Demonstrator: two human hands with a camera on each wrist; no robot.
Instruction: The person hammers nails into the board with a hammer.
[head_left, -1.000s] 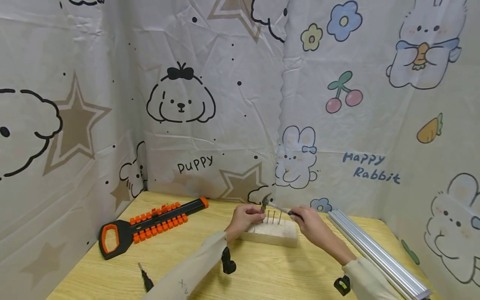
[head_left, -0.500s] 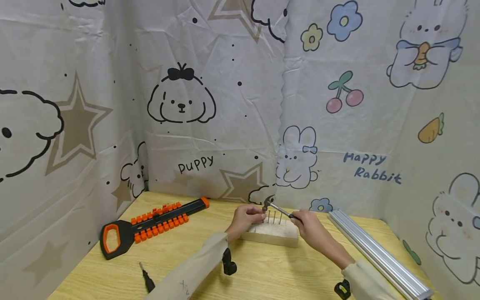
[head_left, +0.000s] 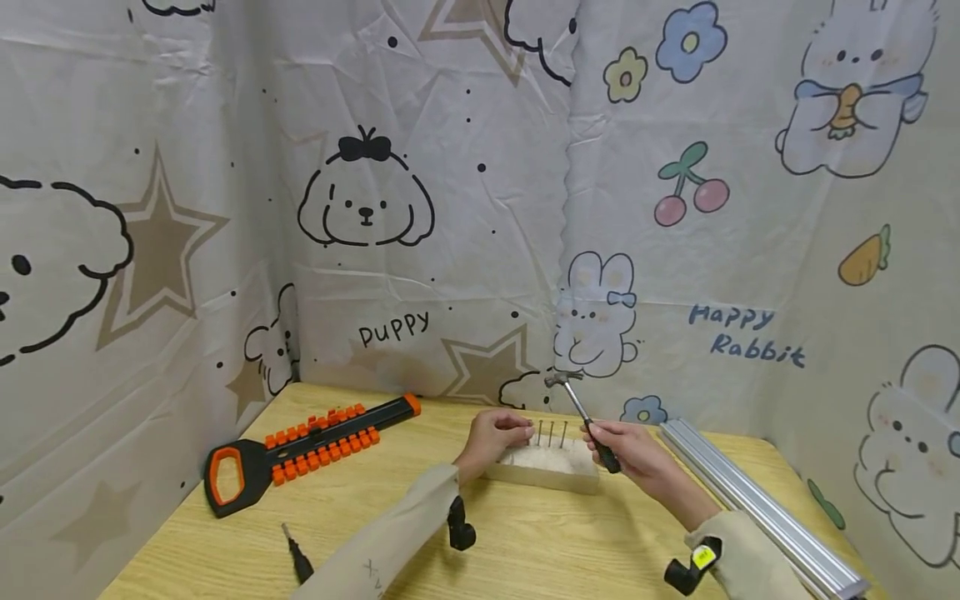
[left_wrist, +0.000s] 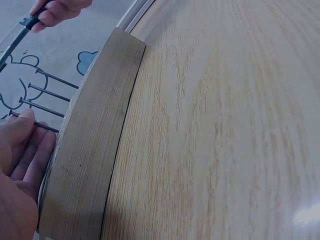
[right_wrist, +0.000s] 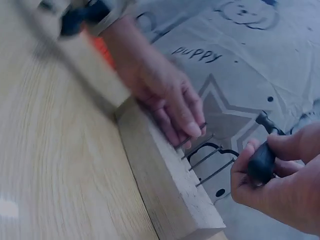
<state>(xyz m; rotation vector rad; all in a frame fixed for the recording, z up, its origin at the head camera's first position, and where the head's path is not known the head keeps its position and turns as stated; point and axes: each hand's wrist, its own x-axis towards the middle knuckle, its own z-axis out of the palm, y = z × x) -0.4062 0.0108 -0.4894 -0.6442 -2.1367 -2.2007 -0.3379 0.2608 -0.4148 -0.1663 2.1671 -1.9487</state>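
A pale wooden block point(head_left: 540, 477) lies on the table with several nails point(head_left: 552, 433) standing upright in a row on its top. My left hand point(head_left: 489, 443) is at the row's left end, thumb and fingers pinching one nail point(left_wrist: 46, 127) low over the block. In my right hand point(head_left: 636, 457) I grip a claw hammer point(head_left: 577, 405) by its black handle. Its head is raised above and behind the nails, apart from them. The right wrist view shows the handle's butt end point(right_wrist: 262, 167) poking out of my curled fingers.
A black and orange rack with a loop handle point(head_left: 322, 446) lies at the left. Nearer me is a black-handled screwdriver point(head_left: 297, 557), partly behind my left sleeve. A long aluminium bar point(head_left: 757, 504) runs along the right side. Printed cloth point(head_left: 480, 208) hangs around the table point(head_left: 555, 550).
The hammer head was down over the nail at my left fingers, then rose up and to the right as my right wrist tilted back. My left hand stays at the same nail.
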